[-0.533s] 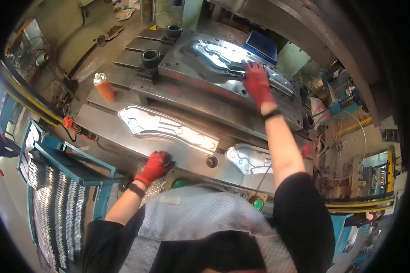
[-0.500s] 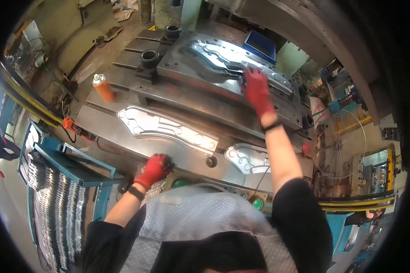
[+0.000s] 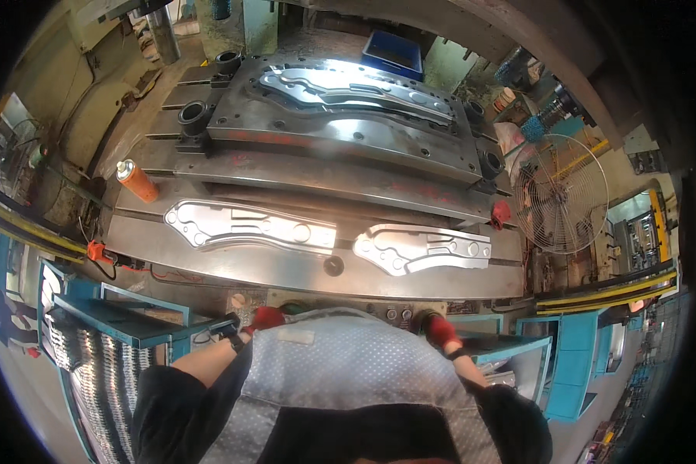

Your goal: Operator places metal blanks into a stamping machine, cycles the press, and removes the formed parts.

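Gloved hands, two: left hand (image 3: 267, 318) and right hand (image 3: 439, 330), both at one control panel (image 3: 348, 300); fingers partly hidden, their state I cannot tell. Metal plates (image 3: 425, 249), three: one lies on the steel block (image 3: 301, 141), two on the bench (image 3: 441, 287). Spray can (image 3: 139, 184), one, orange.

Three stamped metal panels (image 3: 255, 226) show, two at the centre of the frame and one at upper centre, with two red-gloved hands (image 3: 267, 318) at lower centre. Four dark cylindrical sleeves (image 3: 193, 127) stand two at upper left, two at upper right; there is one orange spray can (image 3: 139, 183) at left, one blue bin (image 3: 392, 69) at upper centre and one wire-guarded fan (image 3: 562, 195) at right.
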